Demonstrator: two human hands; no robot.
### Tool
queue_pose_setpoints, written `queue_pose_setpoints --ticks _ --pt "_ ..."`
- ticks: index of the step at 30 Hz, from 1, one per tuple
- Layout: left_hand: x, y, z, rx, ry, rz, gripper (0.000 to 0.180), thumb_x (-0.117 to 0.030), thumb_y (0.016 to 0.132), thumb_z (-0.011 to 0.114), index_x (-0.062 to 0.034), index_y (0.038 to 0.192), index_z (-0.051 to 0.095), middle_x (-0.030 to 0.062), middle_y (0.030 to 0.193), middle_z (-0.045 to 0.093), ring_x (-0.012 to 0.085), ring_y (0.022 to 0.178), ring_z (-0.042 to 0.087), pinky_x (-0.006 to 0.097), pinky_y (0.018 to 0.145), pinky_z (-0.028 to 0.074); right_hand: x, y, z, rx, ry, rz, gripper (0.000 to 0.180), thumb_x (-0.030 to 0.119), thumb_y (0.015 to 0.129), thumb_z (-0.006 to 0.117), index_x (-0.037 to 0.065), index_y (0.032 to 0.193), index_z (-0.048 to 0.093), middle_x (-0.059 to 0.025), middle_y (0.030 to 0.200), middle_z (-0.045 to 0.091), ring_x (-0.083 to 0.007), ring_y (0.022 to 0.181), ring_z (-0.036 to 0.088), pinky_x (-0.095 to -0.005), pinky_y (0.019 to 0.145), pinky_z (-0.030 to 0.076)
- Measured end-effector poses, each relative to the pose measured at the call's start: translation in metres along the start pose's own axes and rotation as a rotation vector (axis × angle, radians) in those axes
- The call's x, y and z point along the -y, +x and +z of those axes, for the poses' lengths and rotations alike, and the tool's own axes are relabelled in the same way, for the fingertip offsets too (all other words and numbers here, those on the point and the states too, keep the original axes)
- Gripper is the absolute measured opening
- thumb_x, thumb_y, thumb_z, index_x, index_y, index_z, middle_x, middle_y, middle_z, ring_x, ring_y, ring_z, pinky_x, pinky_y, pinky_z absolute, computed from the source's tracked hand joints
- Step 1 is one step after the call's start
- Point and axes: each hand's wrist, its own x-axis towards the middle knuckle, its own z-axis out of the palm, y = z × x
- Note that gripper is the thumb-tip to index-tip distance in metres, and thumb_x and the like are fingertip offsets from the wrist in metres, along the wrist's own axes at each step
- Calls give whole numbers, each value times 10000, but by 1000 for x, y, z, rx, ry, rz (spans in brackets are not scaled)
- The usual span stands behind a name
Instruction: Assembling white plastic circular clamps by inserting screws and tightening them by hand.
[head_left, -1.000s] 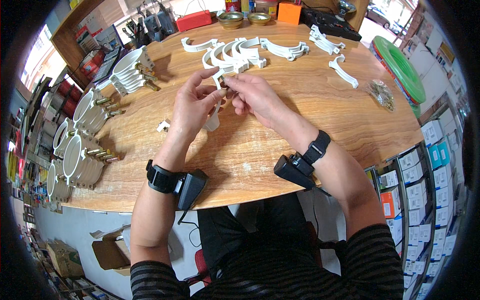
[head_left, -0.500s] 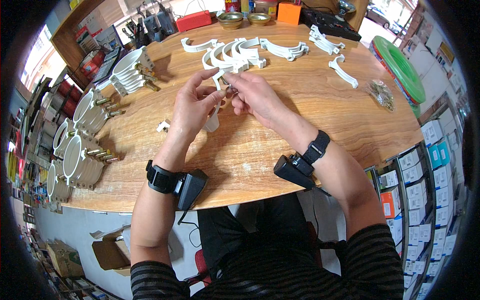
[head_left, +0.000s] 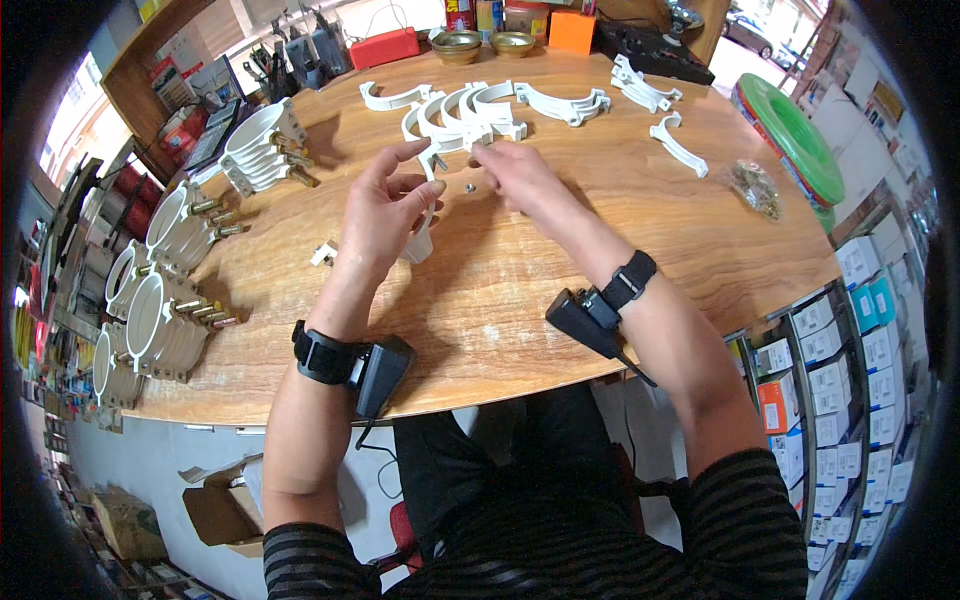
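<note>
My left hand point(head_left: 378, 208) pinches a white plastic half-ring pipe clamp point(head_left: 418, 243) upright above the table, thumb against fingers. A short metal bolt point(head_left: 438, 162) shows at its upper end. To the right, a small metal nut point(head_left: 470, 188) lies on the wood between my hands. My right hand point(head_left: 520, 175) reaches to the near edge of a group of white half clamps point(head_left: 455, 115), its fingertips closed at the end of one of them. The thumb side of that grip is partly hidden.
Assembled white ring clamps point(head_left: 165, 320) with brass-coloured bolts stand in stacks along the left. More half clamps point(head_left: 565, 103) lie at the back right, with a clear bag of small hardware point(head_left: 753, 190) nearer. A small white piece point(head_left: 324, 253) sits by my left wrist.
My right hand has left the bolt at my left hand and moved slightly up and right to the half clamps. The nut now shows on the table. My left hand keeps its hold.
</note>
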Motion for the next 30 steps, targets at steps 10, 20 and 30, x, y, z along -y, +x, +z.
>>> queue_pose_setpoints --ticks 10,20,30 --pt "-9 -6 -1 34 49 1 405 -42 801 577 -80 1183 446 99 837 594 141 714 582 247 606 485 -10 14 -17 -38 62 33 154 206 816 548 56 784 536 11 652 461 -74 547 424 -220 481 373" --pt "-6 -5 -1 62 83 25 419 -53 797 585 -77 1191 445 91 811 585 136 695 576 236 592 474 33 -28 -14 510 -953 -80 288 173 681 680 9 870 537 -61 637 560 -140 526 536 -250 423 410" --pt "-5 -3 0 59 100 55 399 -52 793 593 -64 1168 460 77 777 580 118 672 569 232 570 463 21 -25 8 541 -913 8 171 86 753 555 -40 867 568 -148 731 602 -192 580 603 -290 474 500"
